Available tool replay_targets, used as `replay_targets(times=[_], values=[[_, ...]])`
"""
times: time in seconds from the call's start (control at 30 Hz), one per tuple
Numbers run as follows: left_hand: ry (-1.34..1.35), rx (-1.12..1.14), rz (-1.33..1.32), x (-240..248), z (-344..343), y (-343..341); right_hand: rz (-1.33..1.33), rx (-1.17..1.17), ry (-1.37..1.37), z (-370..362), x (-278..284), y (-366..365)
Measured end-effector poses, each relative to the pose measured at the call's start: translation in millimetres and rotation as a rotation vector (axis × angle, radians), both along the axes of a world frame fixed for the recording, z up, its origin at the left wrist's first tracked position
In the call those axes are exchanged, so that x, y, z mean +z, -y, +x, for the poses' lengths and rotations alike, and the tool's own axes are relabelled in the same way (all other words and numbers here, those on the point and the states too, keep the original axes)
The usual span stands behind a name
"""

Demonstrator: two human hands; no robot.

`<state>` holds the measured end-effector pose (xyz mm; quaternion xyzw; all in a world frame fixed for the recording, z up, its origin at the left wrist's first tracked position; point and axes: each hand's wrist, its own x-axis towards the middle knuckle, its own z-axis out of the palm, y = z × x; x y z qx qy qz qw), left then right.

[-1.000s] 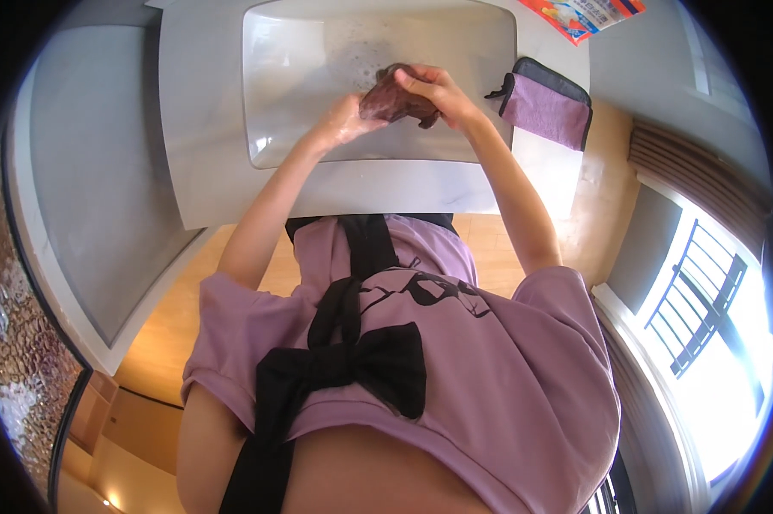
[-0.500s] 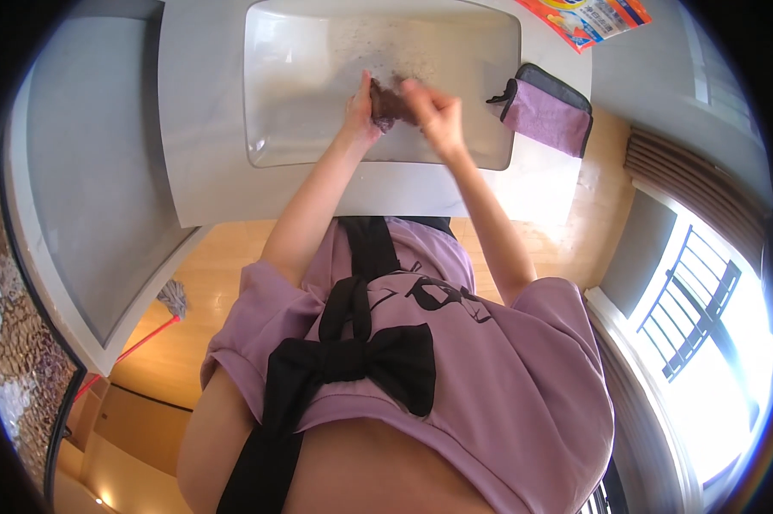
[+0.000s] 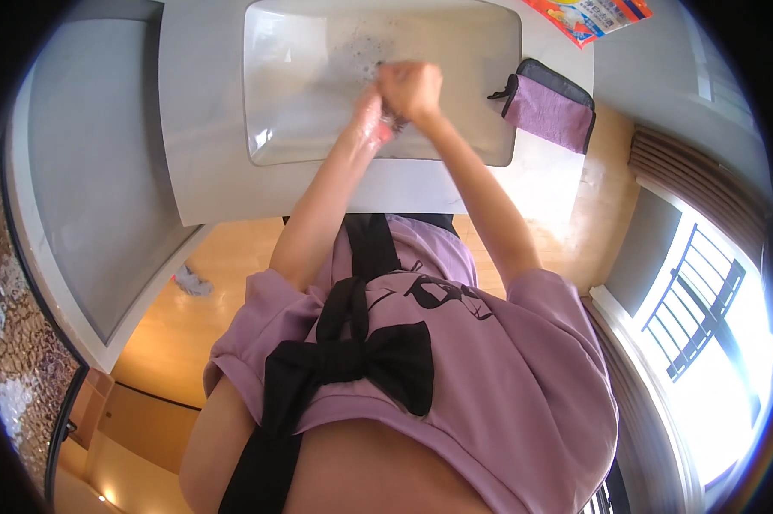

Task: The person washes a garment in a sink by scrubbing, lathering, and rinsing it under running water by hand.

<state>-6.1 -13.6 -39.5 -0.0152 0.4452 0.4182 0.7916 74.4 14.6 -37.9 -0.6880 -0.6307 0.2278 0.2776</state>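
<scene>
Over a white rectangular sink [image 3: 283, 141], both hands are pressed together around a dark brown wet cloth [image 3: 395, 122]. Only a small part of the cloth shows below the fingers. My left hand [image 3: 369, 114] is wet and shiny, closed on the cloth from the left. My right hand [image 3: 415, 89] is curled into a fist against it, with the fingers bent over the top. Cloudy water lies in the sink, and a patch of foam bubbles [image 3: 371, 51] floats beyond the hands.
On the counter [image 3: 206, 128], right of the sink, lies a folded purple cloth [image 3: 549, 111] with dark edging. An orange-and-white packet [image 3: 593, 19] lies at the far right. A grey mop head [image 3: 195, 283] rests on the wooden floor at left. A bright window [image 3: 703, 308] stands at right.
My right hand has moved left and slightly up, from beside the cloth onto my left hand, covering most of the cloth. The mop head has shifted, and its red handle is mostly out of sight.
</scene>
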Motion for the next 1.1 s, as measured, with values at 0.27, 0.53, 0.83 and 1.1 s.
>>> replay_targets(times=[0.27,0.53,0.83,1.1], values=[[0.008,-0.136,-0.023,-4,-3,-14,-0.193,-0.06,-0.23,1,14,-4],[0.045,-0.072,-0.061,2,5,-23,-0.055,-0.048,-0.29,0,3,-13],[-0.005,-0.306,0.04,16,-6,-28,-0.081,-0.113,-0.14,3,6,-19],[-0.201,-0.264,0.113,35,-18,-35,-0.571,-0.217,-1.255,42,8,-30]])
